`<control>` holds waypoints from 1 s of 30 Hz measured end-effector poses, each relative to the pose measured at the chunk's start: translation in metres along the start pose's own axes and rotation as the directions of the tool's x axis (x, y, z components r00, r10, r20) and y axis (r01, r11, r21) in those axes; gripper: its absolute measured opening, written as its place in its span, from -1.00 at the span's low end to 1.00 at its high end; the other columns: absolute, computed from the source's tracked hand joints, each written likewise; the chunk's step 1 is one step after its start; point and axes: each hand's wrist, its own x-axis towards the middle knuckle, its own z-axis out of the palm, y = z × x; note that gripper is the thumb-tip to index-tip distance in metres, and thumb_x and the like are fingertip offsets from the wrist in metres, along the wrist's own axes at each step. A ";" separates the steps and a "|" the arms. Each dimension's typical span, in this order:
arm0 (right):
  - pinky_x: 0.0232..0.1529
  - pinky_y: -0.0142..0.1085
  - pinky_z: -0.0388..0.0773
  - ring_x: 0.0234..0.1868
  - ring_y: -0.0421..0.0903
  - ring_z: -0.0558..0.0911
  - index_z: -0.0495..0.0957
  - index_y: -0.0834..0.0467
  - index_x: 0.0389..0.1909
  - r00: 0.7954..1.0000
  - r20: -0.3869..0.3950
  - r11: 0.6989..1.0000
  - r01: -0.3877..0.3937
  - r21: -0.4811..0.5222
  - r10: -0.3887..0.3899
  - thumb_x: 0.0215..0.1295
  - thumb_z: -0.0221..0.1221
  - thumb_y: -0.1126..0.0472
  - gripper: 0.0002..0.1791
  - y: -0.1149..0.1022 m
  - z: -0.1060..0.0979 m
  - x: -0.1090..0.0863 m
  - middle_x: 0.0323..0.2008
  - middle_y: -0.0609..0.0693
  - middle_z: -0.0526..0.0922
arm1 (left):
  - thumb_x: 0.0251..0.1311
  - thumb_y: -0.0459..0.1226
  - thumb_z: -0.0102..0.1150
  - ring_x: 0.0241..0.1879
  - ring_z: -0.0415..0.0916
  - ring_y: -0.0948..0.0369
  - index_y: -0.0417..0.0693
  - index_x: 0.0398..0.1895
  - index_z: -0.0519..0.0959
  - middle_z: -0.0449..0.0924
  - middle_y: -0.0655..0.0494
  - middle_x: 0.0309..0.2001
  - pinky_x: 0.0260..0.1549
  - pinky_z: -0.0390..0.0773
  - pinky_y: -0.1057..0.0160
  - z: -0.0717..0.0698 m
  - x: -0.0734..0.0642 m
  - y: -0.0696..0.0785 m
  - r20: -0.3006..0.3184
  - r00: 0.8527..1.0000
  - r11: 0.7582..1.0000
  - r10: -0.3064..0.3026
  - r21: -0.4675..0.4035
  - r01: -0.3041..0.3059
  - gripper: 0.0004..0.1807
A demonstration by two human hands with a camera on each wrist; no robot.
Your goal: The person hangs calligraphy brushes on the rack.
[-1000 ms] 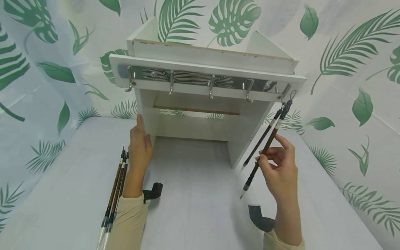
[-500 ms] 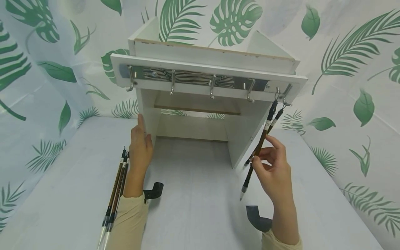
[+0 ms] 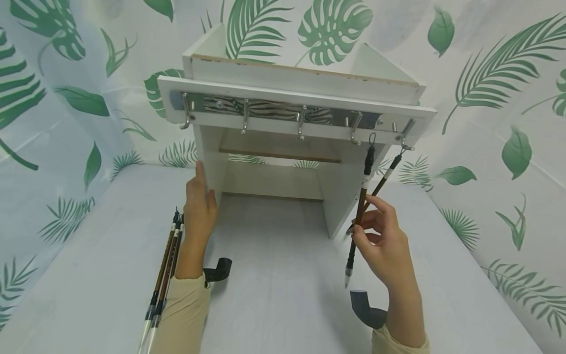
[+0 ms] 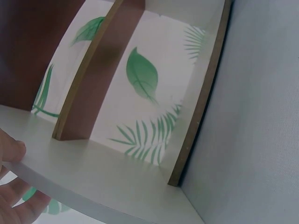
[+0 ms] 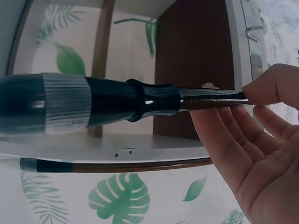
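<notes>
A white shelf unit (image 3: 305,73) carries a rail with several metal hooks (image 3: 302,123) along its front. My left hand (image 3: 199,216) holds the unit's left side panel (image 4: 117,186), thumb on the inner face and fingers outside. Between thumb and fingers of my right hand (image 3: 384,243) is a brown-handled calligraphy brush (image 3: 361,201), tip down. Its hanging loop stands free just below the rail, right of the second hook from the right. Another calligraphy brush (image 3: 383,179) hangs by its loop from the rightmost hook, partly behind the held one.
Several more calligraphy brushes (image 3: 165,270) lie on the white table (image 3: 269,275), left of my left forearm and partly under it. Black curved mounts (image 3: 367,309) sit at both wrists. A leaf-patterned backdrop (image 3: 486,123) surrounds the table.
My right hand has carried its brush leftward, from beside the rightmost hook toward the second from the right; the brush now stands more upright. The left hand keeps its place.
</notes>
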 end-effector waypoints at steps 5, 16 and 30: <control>-0.29 -0.72 0.43 -0.35 -0.55 0.45 0.18 0.23 0.22 1.000 0.023 1.000 0.011 -0.013 -0.011 0.06 0.08 0.54 -0.35 0.000 0.000 0.000 -0.38 0.07 0.53 | 0.29 -0.44 -0.15 -0.31 0.42 -0.15 0.01 0.44 -0.15 0.25 -0.37 0.06 -0.54 0.48 -0.04 0.000 0.000 0.000 0.000 1.000 1.000 -0.002 -0.002 0.002 -0.29; -0.30 -0.73 0.43 -0.35 -0.51 0.47 0.18 0.24 0.21 0.998 0.046 0.998 0.045 -0.041 -0.043 0.04 0.10 0.52 -0.34 0.004 0.002 -0.001 -0.40 0.05 0.53 | 0.28 -0.46 -0.16 -0.36 0.41 -0.16 0.18 0.45 -0.25 0.25 -0.38 0.06 -0.59 0.46 -0.04 0.000 0.000 -0.001 -0.004 1.000 1.000 0.009 -0.014 -0.009 -0.21; -0.32 -0.65 0.48 -0.37 -0.39 0.50 0.16 0.24 0.21 0.997 0.067 0.995 0.044 -0.084 -0.039 0.06 0.09 0.49 -0.37 0.004 0.005 0.002 -0.40 0.02 0.54 | 0.27 -0.46 -0.13 -0.40 0.40 -0.16 0.24 0.44 -0.26 0.26 -0.39 0.04 -0.64 0.44 -0.03 0.000 0.000 0.001 -0.020 0.999 1.000 0.028 -0.006 -0.028 -0.18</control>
